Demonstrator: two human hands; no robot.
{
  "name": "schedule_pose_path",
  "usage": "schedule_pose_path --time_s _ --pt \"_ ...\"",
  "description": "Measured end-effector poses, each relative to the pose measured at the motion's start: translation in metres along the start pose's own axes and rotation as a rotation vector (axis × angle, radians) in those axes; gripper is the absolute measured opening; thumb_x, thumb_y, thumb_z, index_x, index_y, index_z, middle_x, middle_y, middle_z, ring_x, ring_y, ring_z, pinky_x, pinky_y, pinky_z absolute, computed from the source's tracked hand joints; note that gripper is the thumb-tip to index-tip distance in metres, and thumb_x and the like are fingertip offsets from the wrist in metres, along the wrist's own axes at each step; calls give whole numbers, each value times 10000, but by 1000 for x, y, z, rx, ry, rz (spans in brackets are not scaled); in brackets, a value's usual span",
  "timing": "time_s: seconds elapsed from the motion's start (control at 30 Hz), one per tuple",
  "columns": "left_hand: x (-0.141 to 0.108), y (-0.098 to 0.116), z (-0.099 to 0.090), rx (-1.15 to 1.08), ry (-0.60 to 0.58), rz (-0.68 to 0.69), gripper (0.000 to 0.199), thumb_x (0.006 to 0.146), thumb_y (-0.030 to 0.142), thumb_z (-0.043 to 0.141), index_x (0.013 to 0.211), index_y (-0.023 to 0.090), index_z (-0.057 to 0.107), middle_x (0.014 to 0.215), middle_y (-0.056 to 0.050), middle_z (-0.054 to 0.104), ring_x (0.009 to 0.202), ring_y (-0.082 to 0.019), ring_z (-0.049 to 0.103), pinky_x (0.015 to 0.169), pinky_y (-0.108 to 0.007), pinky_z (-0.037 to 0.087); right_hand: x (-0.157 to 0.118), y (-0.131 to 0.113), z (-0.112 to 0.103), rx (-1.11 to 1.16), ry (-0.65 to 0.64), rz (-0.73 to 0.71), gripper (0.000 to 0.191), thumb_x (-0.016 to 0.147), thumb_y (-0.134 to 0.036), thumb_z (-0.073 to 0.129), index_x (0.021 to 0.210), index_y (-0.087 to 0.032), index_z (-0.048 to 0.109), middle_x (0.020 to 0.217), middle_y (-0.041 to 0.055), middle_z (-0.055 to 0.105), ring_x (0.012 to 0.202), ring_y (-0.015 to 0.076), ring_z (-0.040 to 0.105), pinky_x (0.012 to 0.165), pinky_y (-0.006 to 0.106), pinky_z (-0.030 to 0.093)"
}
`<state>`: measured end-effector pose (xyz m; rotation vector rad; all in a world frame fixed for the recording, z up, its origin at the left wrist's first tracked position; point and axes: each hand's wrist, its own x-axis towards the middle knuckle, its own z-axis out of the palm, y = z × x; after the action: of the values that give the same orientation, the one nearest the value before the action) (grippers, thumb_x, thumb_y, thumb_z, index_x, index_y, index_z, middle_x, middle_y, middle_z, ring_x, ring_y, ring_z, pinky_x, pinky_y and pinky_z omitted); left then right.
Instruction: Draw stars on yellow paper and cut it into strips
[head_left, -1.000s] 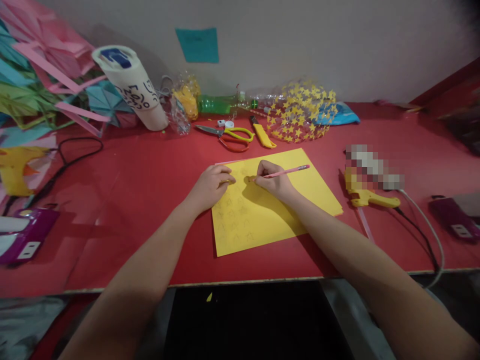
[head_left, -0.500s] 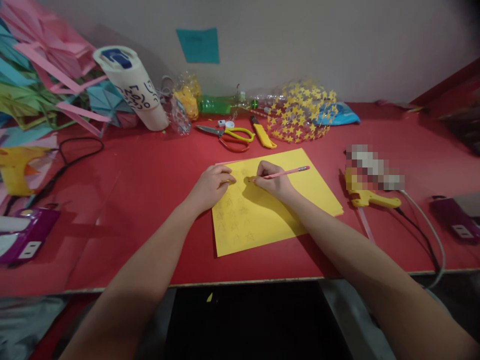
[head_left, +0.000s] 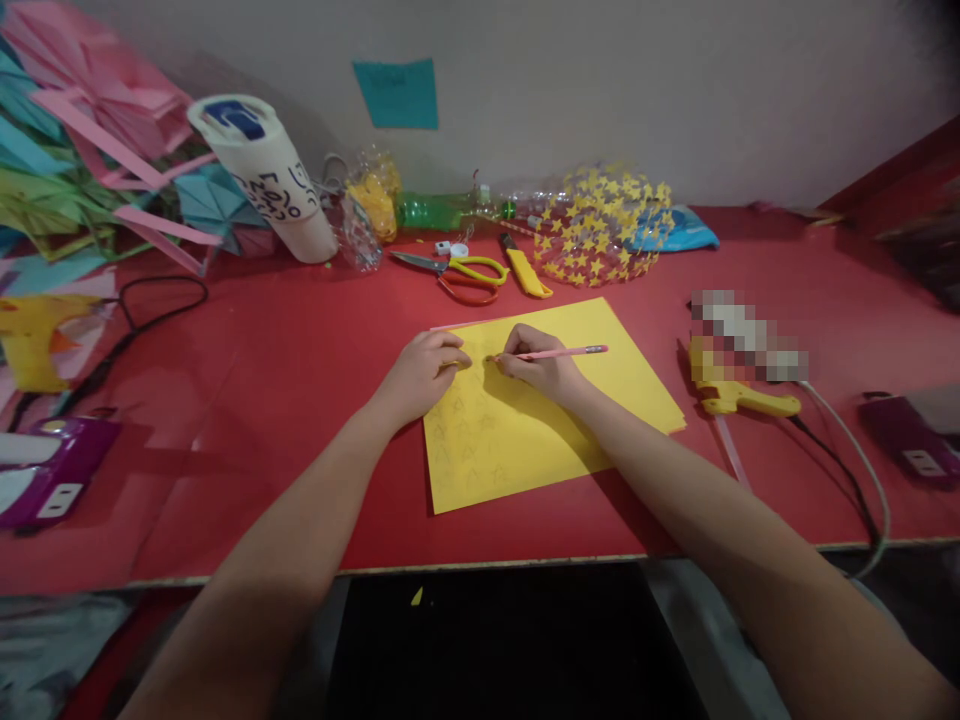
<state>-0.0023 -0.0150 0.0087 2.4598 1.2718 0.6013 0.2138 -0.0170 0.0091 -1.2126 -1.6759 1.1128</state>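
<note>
A yellow sheet of paper (head_left: 570,430) lies on the red table, with faint pencil stars drawn over its left part. My right hand (head_left: 544,365) is closed round a pink pencil (head_left: 562,352), whose tip end is near the upper left part of the sheet and whose eraser end points right. My left hand (head_left: 427,375) rests on the sheet's left edge, fingers curled together, with a small yellowish thing at the fingertips that I cannot make out. Both hands are on the paper, a short gap apart.
Scissors (head_left: 480,277), a yellow cutter (head_left: 529,272), a star-covered clear object (head_left: 600,225) and a white tumbler (head_left: 274,185) stand or lie behind the paper. Yellow glue guns lie at left (head_left: 34,345) and right (head_left: 750,398), with cables. Folded paper shapes (head_left: 112,90) fill the back left.
My right hand has shifted slightly left with the pencil, which now lies at a flatter angle. My left hand has stayed in place.
</note>
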Motion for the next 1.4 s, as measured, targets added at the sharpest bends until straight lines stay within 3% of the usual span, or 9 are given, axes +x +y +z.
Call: schedule_pose_path --time_s 0.37,1.4 --pt "0 0 0 -5 7 -1 291 871 110 473 955 212 733 1177 -56 655 1121 -226 559 1038 -421 422 -1 -1 1 -7 -8 0 169 703 -309 609 662 -219 472 577 -32 500 566 123 409 521 250 280" --pt "0 1 -1 7 -13 2 292 875 112 475 965 212 734 1185 -58 656 1123 -226 559 1049 -431 410 0 -1 0 -69 160 25 140 631 -252 562 602 -226 429 548 -36 482 545 117 416 496 240 287"
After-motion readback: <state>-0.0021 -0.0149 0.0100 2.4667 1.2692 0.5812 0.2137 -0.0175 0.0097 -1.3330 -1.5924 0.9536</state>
